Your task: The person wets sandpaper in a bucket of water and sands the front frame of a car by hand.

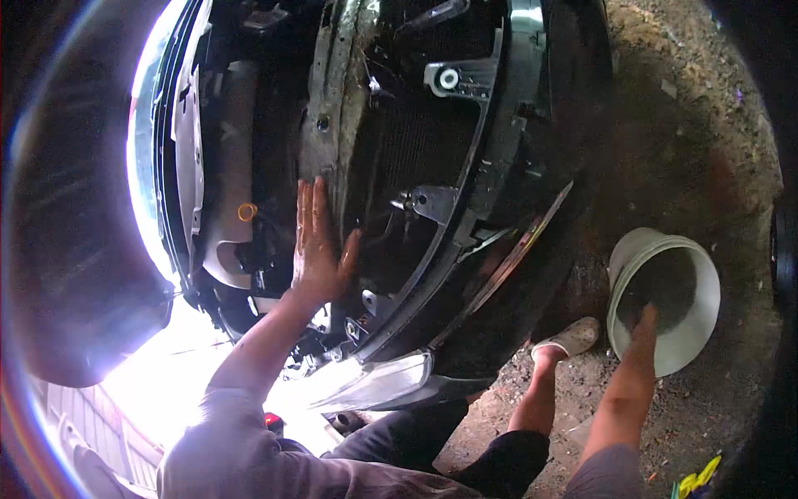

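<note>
My left hand [317,249] rests flat on the dirty metal crossbeam [328,125] at the front of a car, fingers stretched out and thumb spread to the side. The hand looks wet. Nothing is held in it. To the right, my right arm reaches down into a white bucket [706,308] on the ground. Dark liquid seems to fill part of the bucket, and my right hand [645,320] dips into it, so its fingers are hidden.
The raised hood [75,208] is at the left, with a yellow ring [247,212] in the engine bay. A bumper [499,191] and headlamp [382,381] lie between me and the car. My foot in a clog [573,337] stands beside the bucket on rough dirt. A yellow item [698,476] lies lower right.
</note>
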Available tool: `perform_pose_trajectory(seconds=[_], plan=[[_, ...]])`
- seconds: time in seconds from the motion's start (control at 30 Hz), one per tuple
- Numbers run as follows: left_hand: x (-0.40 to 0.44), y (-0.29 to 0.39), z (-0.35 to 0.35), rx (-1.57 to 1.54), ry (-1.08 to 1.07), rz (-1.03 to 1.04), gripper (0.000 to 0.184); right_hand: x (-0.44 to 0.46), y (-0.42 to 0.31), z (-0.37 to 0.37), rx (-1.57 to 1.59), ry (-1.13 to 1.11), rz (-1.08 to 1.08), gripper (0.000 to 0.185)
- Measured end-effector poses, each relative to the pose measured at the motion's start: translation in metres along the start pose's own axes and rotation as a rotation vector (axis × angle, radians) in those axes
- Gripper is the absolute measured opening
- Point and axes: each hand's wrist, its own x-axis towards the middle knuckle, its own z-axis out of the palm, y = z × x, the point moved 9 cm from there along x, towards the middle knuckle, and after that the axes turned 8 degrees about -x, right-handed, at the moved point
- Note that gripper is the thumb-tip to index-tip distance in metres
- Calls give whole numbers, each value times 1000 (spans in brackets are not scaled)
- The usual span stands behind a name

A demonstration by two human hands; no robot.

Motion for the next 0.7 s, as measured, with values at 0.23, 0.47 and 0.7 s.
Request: perform_pose_trajectory(seconds=[0.23, 0.47, 0.7], plan=[[19, 12, -4, 46, 56, -27, 95, -214, -72, 102, 68, -558, 94, 22], [-36, 13, -9, 183, -180, 190, 98, -611, -206, 261, -84, -958, -258, 32], [-94, -30, -27, -243, -302, 79, 102, -760, -70, 445, -1016, -1205, -741, 31]])
